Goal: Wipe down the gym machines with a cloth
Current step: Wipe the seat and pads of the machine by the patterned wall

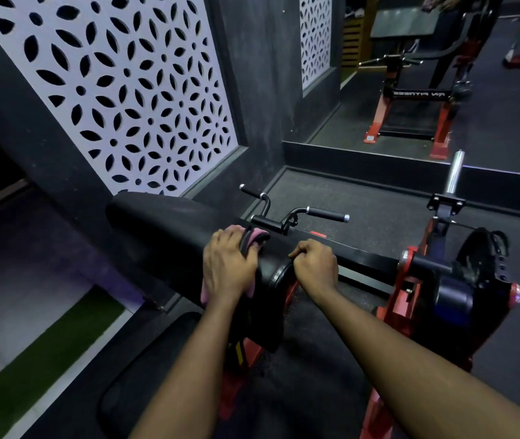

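A black padded rest [170, 229] of a red-and-black gym machine [410, 293] slopes across the middle of the view. My left hand [228, 264] presses a pink cloth [257, 237] flat against the pad's near end; most of the cloth is hidden under the hand. My right hand [315, 264] is closed in a fist around the pad's right edge, next to the black arm bar [366, 256]. Two black handles [325, 213] stick up just beyond the hands.
A chrome weight peg [455, 171] stands at the right. A mirror [442, 74] at the back reflects the machine. A white patterned panel [119, 90] covers the left wall. A green strip [40, 353] lies on the floor at lower left, beside a black seat pad [144, 375].
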